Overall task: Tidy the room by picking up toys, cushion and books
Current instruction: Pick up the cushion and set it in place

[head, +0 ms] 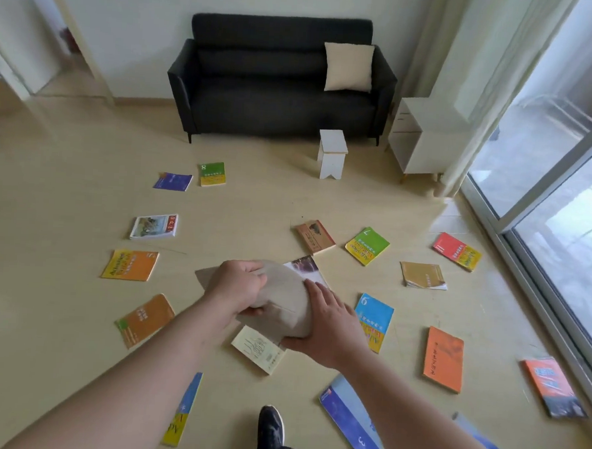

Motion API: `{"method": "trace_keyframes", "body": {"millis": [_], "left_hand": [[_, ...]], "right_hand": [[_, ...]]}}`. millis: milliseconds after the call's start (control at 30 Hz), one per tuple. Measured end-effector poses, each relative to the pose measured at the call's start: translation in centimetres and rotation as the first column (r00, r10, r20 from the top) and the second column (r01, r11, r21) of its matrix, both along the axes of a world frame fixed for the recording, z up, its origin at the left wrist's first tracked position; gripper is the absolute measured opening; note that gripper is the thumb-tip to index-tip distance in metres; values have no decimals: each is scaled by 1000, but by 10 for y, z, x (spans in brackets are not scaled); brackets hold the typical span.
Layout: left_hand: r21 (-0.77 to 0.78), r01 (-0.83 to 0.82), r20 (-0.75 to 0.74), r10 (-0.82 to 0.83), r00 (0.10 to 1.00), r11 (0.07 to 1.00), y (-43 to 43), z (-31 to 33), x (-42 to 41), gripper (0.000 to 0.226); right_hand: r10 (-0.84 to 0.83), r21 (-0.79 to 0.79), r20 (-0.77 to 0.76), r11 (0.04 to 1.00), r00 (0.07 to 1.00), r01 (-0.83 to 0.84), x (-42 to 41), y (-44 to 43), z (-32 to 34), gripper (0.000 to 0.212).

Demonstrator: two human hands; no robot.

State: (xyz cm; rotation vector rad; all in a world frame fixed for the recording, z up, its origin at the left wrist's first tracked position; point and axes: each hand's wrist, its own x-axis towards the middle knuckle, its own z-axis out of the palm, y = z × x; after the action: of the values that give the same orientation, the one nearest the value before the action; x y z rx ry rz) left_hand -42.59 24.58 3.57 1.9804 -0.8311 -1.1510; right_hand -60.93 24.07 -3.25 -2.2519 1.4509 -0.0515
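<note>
The left hand [240, 286] grips the upper edge of the beige fabric cushion [285, 304]; the right hand [327, 325] clasps its lower end; held above the pale wooden floor [83, 196], it hangs over scattered colourful paperback books [443, 359].

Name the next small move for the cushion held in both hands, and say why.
Probably carry the beige cushion forward to the black sofa. The left hand and right hand both grip it above the books, and a matching cushion already leans on the sofa's back. Books lie scattered on the way, so step between them.
</note>
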Motion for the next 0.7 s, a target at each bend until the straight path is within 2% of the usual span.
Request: {"method": "trace_keyframes", "body": {"millis": [67, 233, 467, 567, 633, 700], "left_hand": [[-11, -5, 24, 6, 1000, 1000, -29, 5, 26, 34], [-30, -9, 19, 9, 1000, 1000, -107, 23, 103, 32], [-62, 68, -35, -70, 997, 996, -228, 26, 215, 27], [-46, 71, -78, -75, 994, 996, -299, 15, 274, 10], [-37, 50, -135, -55, 989, 998, -359, 9, 325, 21], [11, 57, -144, -55, 988, 998, -414, 12, 370, 49]], "right_hand": [[-25, 22, -48, 999, 999, 26, 30, -33, 4, 122], [52, -62, 15, 997, 999, -51, 109, -111, 22, 118], [8, -203, 19, 979, 1000, -4, 213, -224, 34, 67], [-33, -252, -7, 967, 999, 30, 272, -289, 24, 55], [-70, -271, -15, 960, 997, 63, 322, -343, 23, 50], [-128, -252, -16, 960, 992, 120, 364, -389, 33, 43]]}}
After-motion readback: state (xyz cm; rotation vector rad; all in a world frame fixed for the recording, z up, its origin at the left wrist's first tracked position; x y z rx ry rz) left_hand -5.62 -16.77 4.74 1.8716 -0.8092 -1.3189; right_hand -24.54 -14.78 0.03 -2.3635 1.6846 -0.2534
